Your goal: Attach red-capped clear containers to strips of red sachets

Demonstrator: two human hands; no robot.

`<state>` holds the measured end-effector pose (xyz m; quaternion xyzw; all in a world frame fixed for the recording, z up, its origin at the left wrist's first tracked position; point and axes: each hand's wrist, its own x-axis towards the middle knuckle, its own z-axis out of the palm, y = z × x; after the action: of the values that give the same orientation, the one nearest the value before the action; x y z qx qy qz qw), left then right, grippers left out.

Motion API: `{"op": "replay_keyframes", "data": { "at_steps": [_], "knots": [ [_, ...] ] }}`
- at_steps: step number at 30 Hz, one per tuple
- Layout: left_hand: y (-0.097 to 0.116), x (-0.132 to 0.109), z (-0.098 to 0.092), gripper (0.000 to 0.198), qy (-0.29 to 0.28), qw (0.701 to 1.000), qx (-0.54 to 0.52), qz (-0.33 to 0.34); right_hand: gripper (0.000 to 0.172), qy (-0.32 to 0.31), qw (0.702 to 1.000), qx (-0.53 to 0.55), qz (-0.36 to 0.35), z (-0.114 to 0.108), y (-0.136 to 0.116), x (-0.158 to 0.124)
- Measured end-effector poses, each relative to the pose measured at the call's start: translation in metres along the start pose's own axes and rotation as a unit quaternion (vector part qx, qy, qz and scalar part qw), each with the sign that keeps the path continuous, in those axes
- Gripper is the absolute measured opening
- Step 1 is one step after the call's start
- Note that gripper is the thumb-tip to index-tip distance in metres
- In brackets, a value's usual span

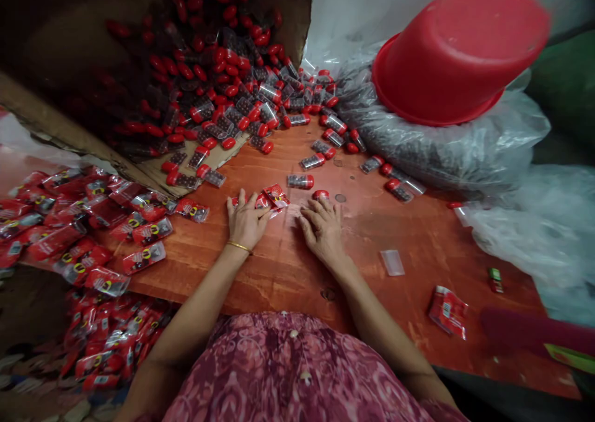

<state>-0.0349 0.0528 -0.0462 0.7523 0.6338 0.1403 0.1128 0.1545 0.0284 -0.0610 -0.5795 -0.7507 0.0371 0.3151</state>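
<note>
My left hand (248,220) lies on the table with its fingers spread, and a gold bangle circles that wrist. Beneath and beside its fingertips are a few red printed packets (276,195). To the right, my right hand (323,228) rests palm down, its fingers slightly bent and apart. The red cap (320,194) of a small container shows just past its fingertips; the rest of that container is hidden. Just beyond, between the hands, lies a clear red-capped container (300,181) with dark contents.
A cardboard box (37,109) on its side spills many red-capped containers (223,112). Filled red packets (100,214) heap at the left edge. A red tub (460,50) sits upside down on a plastic bag (432,152). A loose packet (449,312) and clear plastic piece (393,263) lie right.
</note>
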Motion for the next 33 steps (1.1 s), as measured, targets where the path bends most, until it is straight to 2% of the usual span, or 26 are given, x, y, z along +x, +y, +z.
{"op": "replay_keyframes", "data": {
  "at_steps": [3, 5, 7, 9, 12, 14, 16, 18, 19, 21, 23, 26, 28, 29, 31, 33],
  "knots": [
    [-0.002, 0.0, -0.005, 0.025, -0.005, 1.0, -0.013, 0.007, 0.022, -0.001, 0.999, 0.047, -0.003, -0.003, -0.006, 0.002],
    [-0.001, -0.001, -0.01, 0.025, 0.028, 0.999, -0.024, 0.001, 0.024, -0.01, 0.994, 0.108, 0.015, -0.005, -0.012, 0.004],
    [0.005, -0.004, -0.016, 0.027, 0.078, 0.996, -0.035, 0.003, 0.027, -0.032, 0.976, 0.205, 0.071, -0.005, -0.022, 0.006],
    [0.014, -0.009, -0.021, 0.027, 0.119, 0.992, -0.045, 0.019, 0.031, -0.057, 0.93, 0.335, 0.137, -0.003, -0.033, 0.01],
    [0.027, -0.016, -0.026, 0.026, 0.139, 0.987, -0.071, 0.042, 0.033, -0.069, 0.842, 0.497, 0.196, 0.003, -0.047, 0.018],
    [0.033, -0.021, -0.026, 0.03, 0.141, 0.983, -0.111, 0.034, 0.03, -0.052, 0.814, 0.537, 0.216, 0.005, -0.052, 0.021],
    [0.035, -0.025, -0.025, 0.043, 0.138, 0.972, -0.191, -0.009, 0.029, -0.023, 0.809, 0.54, 0.231, 0.005, -0.053, 0.021],
    [0.036, -0.027, -0.023, 0.046, 0.091, 0.936, -0.331, -0.074, 0.029, 0.002, 0.82, 0.524, 0.233, 0.003, -0.051, 0.019],
    [0.037, -0.028, -0.023, 0.044, 0.051, 0.901, -0.416, -0.109, 0.03, 0.009, 0.83, 0.51, 0.227, 0.002, -0.05, 0.017],
    [0.041, -0.029, -0.022, 0.043, -0.026, 0.804, -0.568, -0.172, 0.033, 0.017, 0.856, 0.473, 0.209, 0.0, -0.047, 0.012],
    [0.046, -0.029, -0.022, 0.041, -0.059, 0.712, -0.661, -0.228, 0.036, 0.015, 0.88, 0.435, 0.193, -0.002, -0.045, 0.007],
    [0.052, -0.029, -0.022, 0.04, -0.076, 0.625, -0.72, -0.29, 0.036, 0.003, 0.904, 0.389, 0.176, -0.002, -0.045, 0.001],
    [0.054, -0.028, -0.021, 0.039, -0.088, 0.595, -0.736, -0.312, 0.034, -0.011, 0.913, 0.374, 0.164, -0.001, -0.045, -0.001],
    [0.054, -0.027, -0.02, 0.038, -0.086, 0.588, -0.738, -0.318, 0.034, -0.021, 0.916, 0.369, 0.158, -0.002, -0.045, -0.001],
    [0.054, -0.025, -0.02, 0.038, -0.068, 0.588, -0.739, -0.322, 0.037, -0.038, 0.924, 0.348, 0.151, -0.004, -0.041, -0.001],
    [0.053, -0.022, -0.02, 0.037, -0.044, 0.585, -0.741, -0.327, 0.039, -0.048, 0.946, 0.283, 0.151, -0.008, -0.031, 0.002]
  ]
}}
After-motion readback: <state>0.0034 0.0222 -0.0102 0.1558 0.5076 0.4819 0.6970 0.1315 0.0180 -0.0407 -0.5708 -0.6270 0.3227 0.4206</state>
